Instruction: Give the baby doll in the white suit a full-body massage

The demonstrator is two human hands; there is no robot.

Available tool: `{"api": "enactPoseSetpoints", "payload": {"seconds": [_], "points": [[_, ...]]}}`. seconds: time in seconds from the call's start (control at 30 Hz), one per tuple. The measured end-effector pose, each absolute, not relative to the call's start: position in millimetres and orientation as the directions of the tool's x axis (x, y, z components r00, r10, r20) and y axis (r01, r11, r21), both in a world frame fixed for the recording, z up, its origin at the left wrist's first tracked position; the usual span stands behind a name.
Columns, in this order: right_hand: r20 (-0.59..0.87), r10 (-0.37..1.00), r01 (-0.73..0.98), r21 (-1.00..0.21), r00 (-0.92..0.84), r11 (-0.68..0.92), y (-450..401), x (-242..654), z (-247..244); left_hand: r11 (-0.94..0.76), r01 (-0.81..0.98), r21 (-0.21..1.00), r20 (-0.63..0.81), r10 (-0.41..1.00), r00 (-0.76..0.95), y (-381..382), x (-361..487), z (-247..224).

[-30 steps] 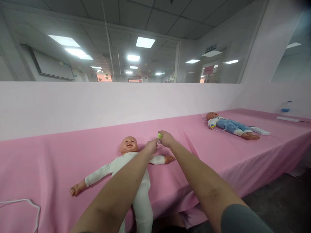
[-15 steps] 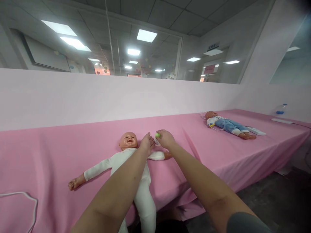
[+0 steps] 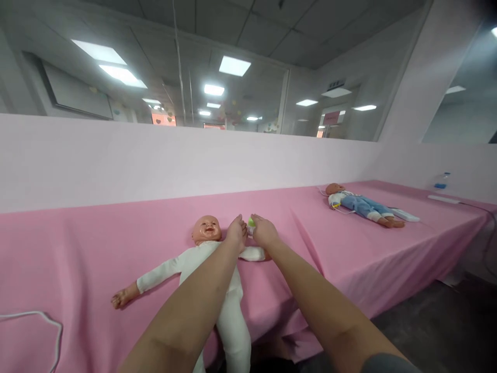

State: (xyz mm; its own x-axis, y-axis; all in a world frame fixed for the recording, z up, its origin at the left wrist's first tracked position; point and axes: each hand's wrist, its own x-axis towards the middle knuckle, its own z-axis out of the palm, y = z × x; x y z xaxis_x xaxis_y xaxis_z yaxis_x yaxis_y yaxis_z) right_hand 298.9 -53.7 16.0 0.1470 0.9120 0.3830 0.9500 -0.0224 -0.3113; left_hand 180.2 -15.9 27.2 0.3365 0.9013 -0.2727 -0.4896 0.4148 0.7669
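Note:
My right hand [image 3: 264, 230] is closed around a small container [image 3: 250, 227] with a light green top and a pale, clear-looking lower part. Most of it is hidden behind the fingers. Close by on its left, my left hand [image 3: 236, 233] is loosely cupped, palm turned toward the container, with nothing visible in it; whether its fingertips touch the container is unclear. Below both hands lies a baby doll [image 3: 207, 229] in a white suit, on its back with arms spread. My left forearm crosses over its body and hides part of the torso.
A pink cloth [image 3: 155, 217] covers the long table. Another doll [image 3: 361, 204] in blue trousers lies at the right with thin tubes and a white device [image 3: 406, 214]. A white cable [image 3: 58, 336] runs at the left; a bottle [image 3: 441, 181] of blue liquid stands far right.
The view has shifted slightly, so everything sits a little lower. My hands stay beside each other over the doll's arm, with the green-topped container still in the right.

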Motion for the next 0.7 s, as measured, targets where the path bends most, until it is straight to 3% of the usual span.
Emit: {"api": "enactPoseSetpoints", "payload": {"seconds": [0.27,0.4,0.47,0.57,0.7], "points": [[0.307,0.947,0.957,-0.289,0.094,-0.001,-57.4,299.0,51.1,0.426,-0.51,0.747,-0.287,0.899,0.33,-60.9,114.6,73.9],[0.339,0.922,0.86,-0.51,0.189,0.011,-97.5,271.5,63.5,0.437,-0.638,0.634,-0.278,0.899,0.34,-106.6,68.0,79.9],[0.437,0.898,0.788,-0.57,0.05,0.233,-137.6,241.3,63.9,0.411,-0.694,0.591,-0.251,0.911,0.326,-128.7,49.3,74.4],[0.484,0.839,0.655,-0.554,-0.248,0.513,-201.7,187.8,57.9,0.375,-0.725,0.578,-0.242,0.927,0.287,-153.2,32.6,59.7],[0.39,0.767,0.6,-0.479,-0.509,0.641,-240.2,144.8,51.2,0.365,-0.737,0.568,-0.25,0.93,0.268,-175.5,27.3,48.6]]}}
